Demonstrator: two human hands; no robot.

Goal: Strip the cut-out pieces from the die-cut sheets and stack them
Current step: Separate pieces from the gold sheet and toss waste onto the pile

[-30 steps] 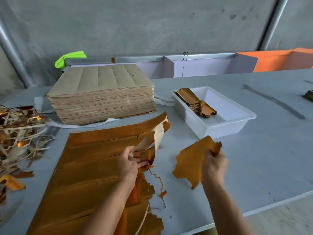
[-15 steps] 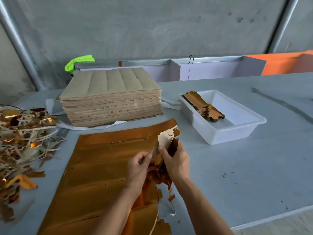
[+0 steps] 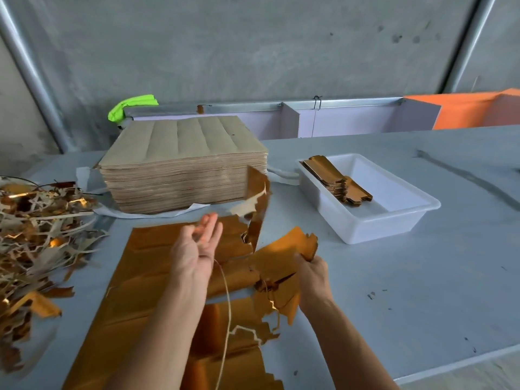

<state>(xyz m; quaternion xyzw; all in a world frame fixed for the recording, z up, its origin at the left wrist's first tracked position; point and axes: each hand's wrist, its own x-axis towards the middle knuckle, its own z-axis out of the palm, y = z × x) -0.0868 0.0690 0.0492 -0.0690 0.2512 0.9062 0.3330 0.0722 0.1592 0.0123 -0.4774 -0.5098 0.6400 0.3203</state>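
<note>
Die-cut sheet [image 3: 157, 280] lies gold-face up on the table [image 3: 422, 277]; with the right hand [image 3: 311, 274] gripping the cut-out piece [image 3: 284, 254], pull low and outward while the slack, empty left hand [image 3: 197, 249] pins the sheet near the tear.

A grey table [image 3: 422, 277] is seen, marked with dark specks and a long dark streak at the right. At its back left, a tall stack of brown die-cut sheets [image 3: 183, 164] is set on white paper. A gold sheet [image 3: 146, 277] is spread flat in front of the stack. A heap of trimmed scrap strips [image 3: 36, 235] is piled at the left edge. A white plastic tray [image 3: 394, 218] is placed to the right, with stacked gold cut-out pieces [image 3: 334, 178] held inside.
</note>
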